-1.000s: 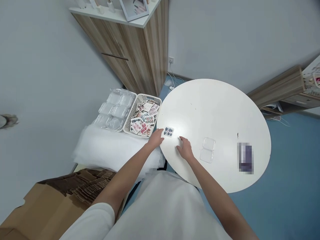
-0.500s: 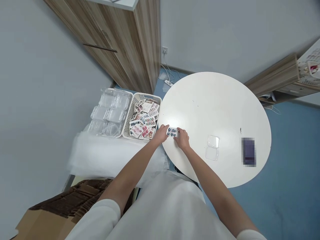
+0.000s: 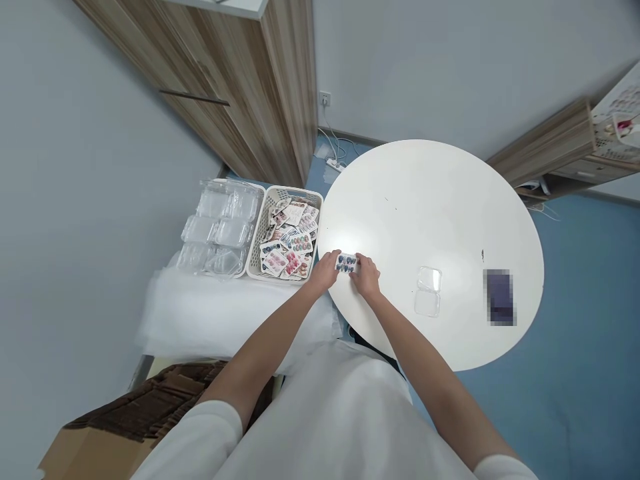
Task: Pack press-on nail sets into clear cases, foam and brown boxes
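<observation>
A small card of dark press-on nails lies at the near left edge of the round white table. My left hand pinches its left end and my right hand pinches its right end. An open clear plastic case rests on the table to the right of my hands.
A white basket full of nail cards stands left of the table, beside a stack of clear plastic cases on white foam wrap. A dark blurred object lies on the table's right. A wooden cabinet stands behind; cardboard boxes are near left.
My right hand has slid left across the table to the nail card and closed on its right end. My left hand stayed on the card's left end.
</observation>
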Available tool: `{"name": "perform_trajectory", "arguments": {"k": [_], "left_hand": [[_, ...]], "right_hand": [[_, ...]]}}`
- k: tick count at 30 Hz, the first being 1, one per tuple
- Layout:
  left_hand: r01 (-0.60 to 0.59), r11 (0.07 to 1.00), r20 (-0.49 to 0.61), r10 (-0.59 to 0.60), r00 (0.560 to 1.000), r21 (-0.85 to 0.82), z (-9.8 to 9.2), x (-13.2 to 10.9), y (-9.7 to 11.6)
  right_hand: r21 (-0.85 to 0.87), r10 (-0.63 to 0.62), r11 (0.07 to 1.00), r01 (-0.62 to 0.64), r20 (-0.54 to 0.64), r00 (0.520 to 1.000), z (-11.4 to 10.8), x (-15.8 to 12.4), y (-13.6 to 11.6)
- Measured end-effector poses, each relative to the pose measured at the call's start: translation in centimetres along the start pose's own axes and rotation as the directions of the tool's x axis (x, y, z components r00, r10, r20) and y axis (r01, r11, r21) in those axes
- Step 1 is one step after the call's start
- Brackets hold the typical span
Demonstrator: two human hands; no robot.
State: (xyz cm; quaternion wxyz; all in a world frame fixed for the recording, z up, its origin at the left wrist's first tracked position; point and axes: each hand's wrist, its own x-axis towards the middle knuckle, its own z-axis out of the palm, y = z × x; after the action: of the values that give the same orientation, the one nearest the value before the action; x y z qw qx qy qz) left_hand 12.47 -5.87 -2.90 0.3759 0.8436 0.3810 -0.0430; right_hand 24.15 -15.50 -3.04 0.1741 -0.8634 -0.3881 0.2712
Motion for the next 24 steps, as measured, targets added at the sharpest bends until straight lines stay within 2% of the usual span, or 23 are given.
{"name": "perform_trajectory", "arguments": {"k": [8,13,19,24], "left_hand": [[-0.042,0.999,-0.032,0.042,0.999,-0.004,0.4,-0.6,-0.1],[-0.1,0.993,-0.059,0.097,0.994,-0.056,0.6,-1.3,0.4],[-0.165,0.976,-0.11,0.15,0.983,-0.144,1.3,-2.5,2.8],[-0.219,0.958,-0.111,0.201,0.973,-0.187,2.1,-3.7,5.1]], "right_hand": [[0.072,-0.01,0.997,0.01,-0.002,1.0,0.0,0.0,0.1],[0.206,-0.088,0.974,0.09,-0.019,0.996,-0.7,-0.8,1.2],[0.206,-0.201,0.955,0.211,-0.071,0.977,-2.9,-3.1,3.2],[0.236,-0.216,0.942,0.238,-0.116,0.97,-4.3,-5.3,5.6]]}}
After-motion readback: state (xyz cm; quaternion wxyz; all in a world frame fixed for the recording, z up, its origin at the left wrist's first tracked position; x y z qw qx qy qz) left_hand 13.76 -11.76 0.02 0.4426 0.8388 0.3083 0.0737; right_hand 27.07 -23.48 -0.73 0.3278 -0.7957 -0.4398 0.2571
